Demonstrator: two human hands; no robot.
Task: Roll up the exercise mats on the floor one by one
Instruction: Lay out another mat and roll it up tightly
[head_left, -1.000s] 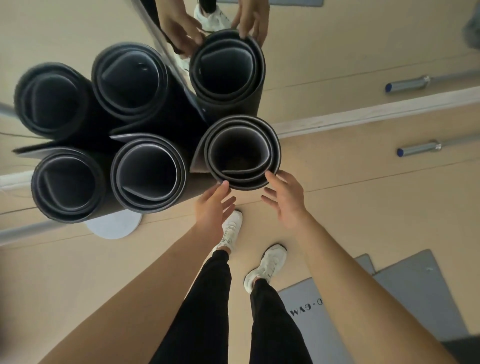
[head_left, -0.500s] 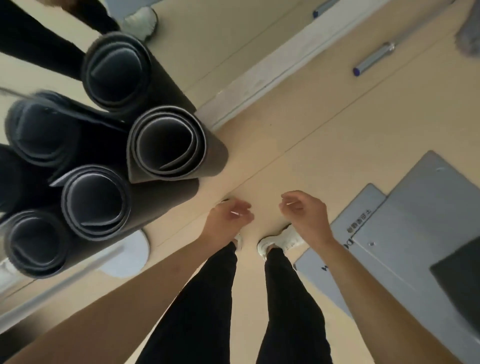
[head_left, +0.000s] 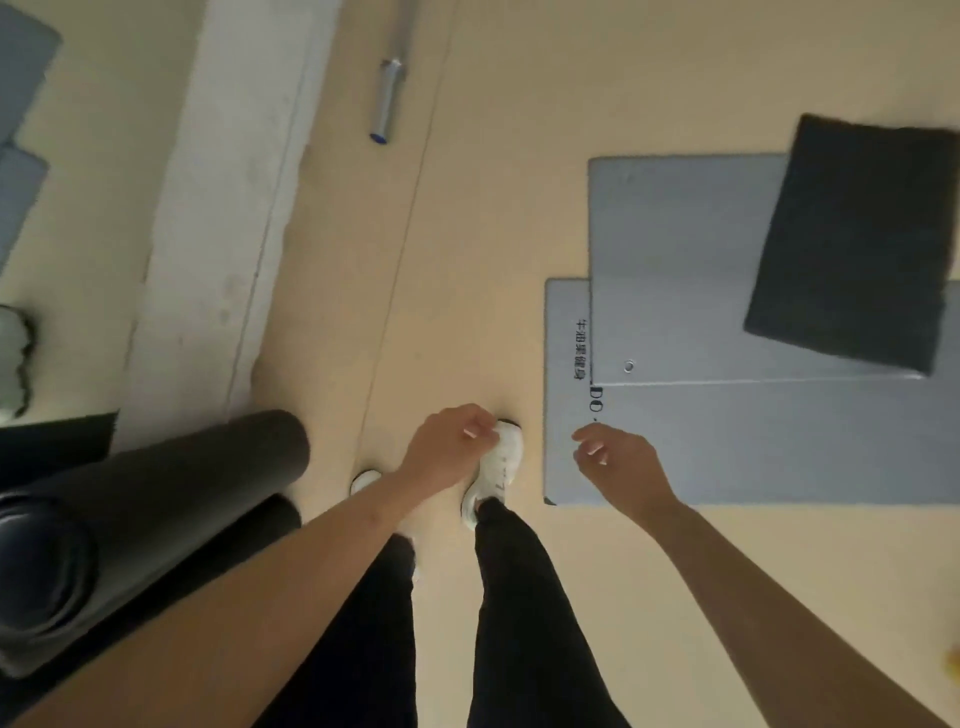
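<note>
Holding nothing: fingers of left hand (head_left: 452, 452) and right hand (head_left: 618, 467) hanging loosely curled above the floor (head_left: 478, 234). Judging part done, with rolled mats (head_left: 156, 499) bundled lower left; lying flat ahead and waiting, upper grey mat (head_left: 675, 260), lower grey mat (head_left: 753, 441), black mat (head_left: 857, 244), overlapping. Reading only "DO" on the lower one.

Beige floor (head_left: 519, 104), pale ledge (head_left: 218, 208), metal bar (head_left: 387, 98) lying beside it

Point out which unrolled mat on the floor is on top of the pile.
The small black mat: it lies askew atop the plain grey mat, which itself overlaps the printed grey mat.
</note>
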